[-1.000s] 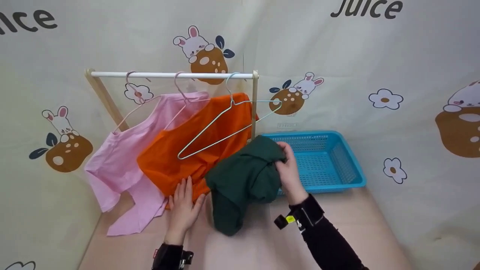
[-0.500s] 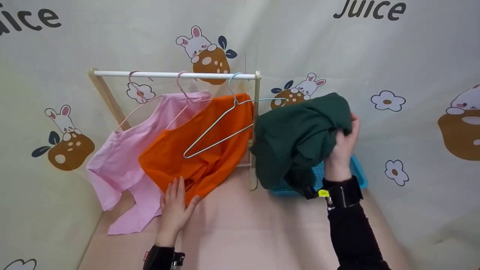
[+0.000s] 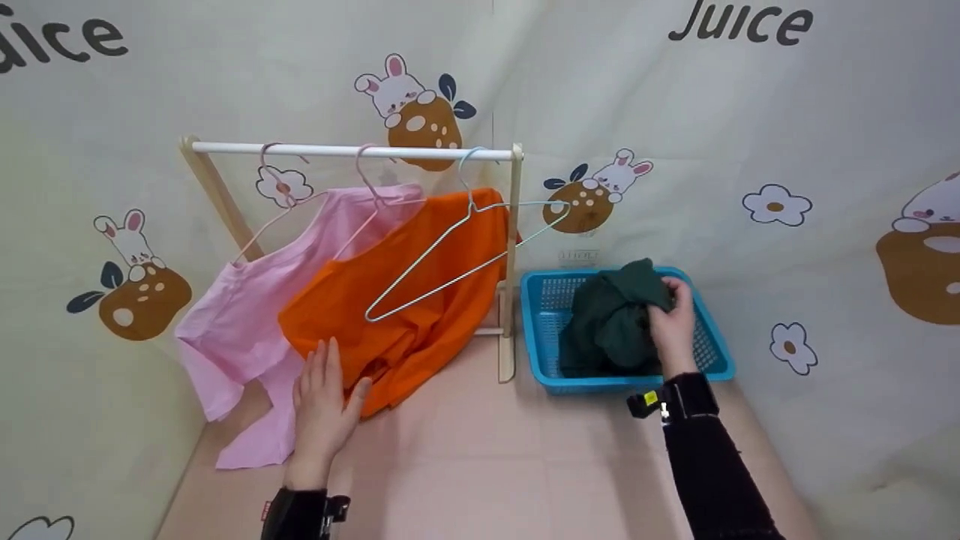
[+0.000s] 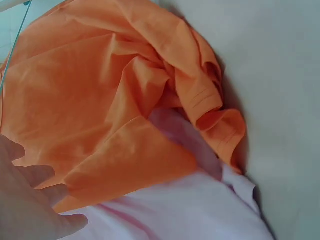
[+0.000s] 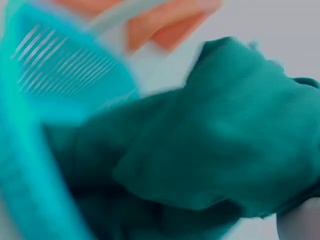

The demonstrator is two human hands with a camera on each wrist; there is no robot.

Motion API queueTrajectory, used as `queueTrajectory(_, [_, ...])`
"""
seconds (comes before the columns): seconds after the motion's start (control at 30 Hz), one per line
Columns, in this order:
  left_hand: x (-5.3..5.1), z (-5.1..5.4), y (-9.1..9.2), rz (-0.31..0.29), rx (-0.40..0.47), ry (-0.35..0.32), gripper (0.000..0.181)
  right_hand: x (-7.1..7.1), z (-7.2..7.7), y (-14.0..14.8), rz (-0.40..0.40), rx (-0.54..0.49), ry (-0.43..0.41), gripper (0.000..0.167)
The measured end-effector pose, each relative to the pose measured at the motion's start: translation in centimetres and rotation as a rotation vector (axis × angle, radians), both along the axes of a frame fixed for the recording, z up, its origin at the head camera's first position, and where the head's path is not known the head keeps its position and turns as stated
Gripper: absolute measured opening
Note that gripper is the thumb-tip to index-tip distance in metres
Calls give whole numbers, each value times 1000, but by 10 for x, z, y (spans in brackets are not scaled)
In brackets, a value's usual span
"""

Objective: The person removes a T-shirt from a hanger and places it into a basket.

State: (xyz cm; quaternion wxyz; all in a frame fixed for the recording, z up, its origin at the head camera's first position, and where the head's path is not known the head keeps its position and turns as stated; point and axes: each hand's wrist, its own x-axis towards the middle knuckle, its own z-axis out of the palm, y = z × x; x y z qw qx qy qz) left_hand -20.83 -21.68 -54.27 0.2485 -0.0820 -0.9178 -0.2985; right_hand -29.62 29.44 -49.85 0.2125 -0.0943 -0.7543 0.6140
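In the head view my right hand [image 3: 673,326] pinches the upper edge of a crumpled dark green garment [image 3: 611,322], which lies bunched inside the blue basket [image 3: 540,322]. The right wrist view shows the green cloth [image 5: 225,130] large and blurred beside the basket wall. My left hand [image 3: 324,412], fingers straight and spread, is at the lower edge of an orange shirt [image 3: 420,285] on a hanger; whether it touches the cloth I cannot tell. Behind that hangs a pink shirt [image 3: 255,315]. A bare light blue wire hanger [image 3: 435,289] hangs in front of the orange shirt.
A small rack with a white rail [image 3: 420,152] and wooden posts [image 3: 513,262] carries the hangers. The basket stands just right of the rack's right post. A patterned sheet [image 3: 817,135] backs the pinkish table surface [image 3: 480,465].
The right hand has carried the green garment from in front of the orange shirt, up over to the right and down into the basket. My left hand has shifted left along the orange shirt.
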Motion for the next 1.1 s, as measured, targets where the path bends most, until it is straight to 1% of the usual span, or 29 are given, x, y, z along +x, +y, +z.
queueTrajectory(0.03, [-1, 3, -1, 1, -2, 6, 79, 1, -10, 3, 31, 89, -63, 36])
queueTrajectory(0.1, [-2, 9, -4, 7, -6, 31, 78, 3, -28, 9, 107, 260, -140, 44])
queueTrajectory(0.17, [-4, 15, -6, 17, -9, 63, 78, 8, -43, 12, 199, 403, -188, 53])
queueTrajectory(0.23, [-6, 21, -7, 27, -9, 105, 78, 12, -54, 11, 273, 530, -244, 64])
queueTrajectory(0.3, [-10, 29, -8, 27, -10, 154, 79, 15, -60, 7, 331, 636, -294, 74])
queueTrajectory(0.37, [-15, 40, -7, 21, -9, 183, 79, 17, -63, 1, 369, 720, -343, 80])
queueTrajectory(0.47, [-24, 57, -5, 10, -19, 224, 77, 16, -65, -10, 397, 823, -388, 82])
queueTrajectory(0.57, [-34, 73, -1, 6, -28, 222, 76, 16, -69, -18, 424, 942, -413, 81])
queueTrajectory(0.63, [-42, 84, 2, 4, -33, 199, 76, 18, -72, -21, 435, 1020, -411, 80])
queueTrajectory(0.7, [-50, 92, 4, 7, -43, 181, 77, 19, -75, -23, 436, 1072, -397, 78])
queueTrajectory(0.83, [-67, 103, 9, 5, -68, 163, 76, 21, -80, -22, 411, 1095, -364, 75])
queueTrajectory(0.97, [-83, 109, 12, 19, -99, 155, 74, 21, -83, -22, 389, 1102, -342, 74])
queueTrajectory(1.1, [-93, 112, 13, 58, -94, 135, 71, 21, -85, -22, 382, 1107, -328, 73])
